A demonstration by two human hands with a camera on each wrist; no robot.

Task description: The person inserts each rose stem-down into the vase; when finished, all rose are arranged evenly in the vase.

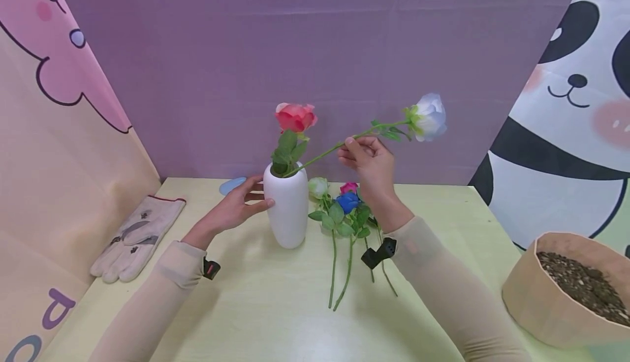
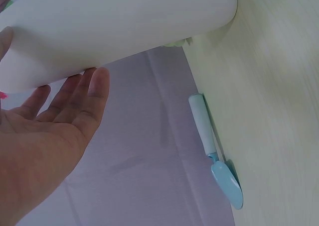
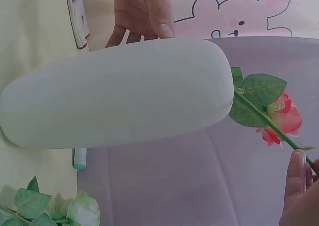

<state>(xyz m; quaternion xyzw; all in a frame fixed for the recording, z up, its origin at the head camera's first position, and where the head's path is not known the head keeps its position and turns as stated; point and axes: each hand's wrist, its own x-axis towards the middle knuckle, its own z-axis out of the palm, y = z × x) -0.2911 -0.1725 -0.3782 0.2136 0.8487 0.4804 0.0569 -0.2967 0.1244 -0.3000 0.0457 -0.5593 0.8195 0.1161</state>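
A white vase (image 1: 287, 214) stands upright on the table, with a coral-red rose (image 1: 296, 117) in its mouth. My left hand (image 1: 238, 206) holds the vase's left side, thumb at the front and fingers farther back; the left wrist view shows the fingertips right at its wall. Between thumb and fingers, my right hand (image 1: 371, 162) pinches the green stem of a white rose (image 1: 427, 118). That stem slants down to the left, its lower end inside the vase mouth and the bloom out to the upper right. In the right wrist view the stem (image 3: 264, 117) crosses the vase's rim.
Several loose roses, among them a blue rose (image 1: 348, 202) and a pale green-white rose (image 1: 318, 187), lie right of the vase. A light-blue trowel (image 2: 214, 149) lies behind it. Work gloves (image 1: 140, 239) rest at the left, a soil-filled tan pot (image 1: 536, 296) at the right.
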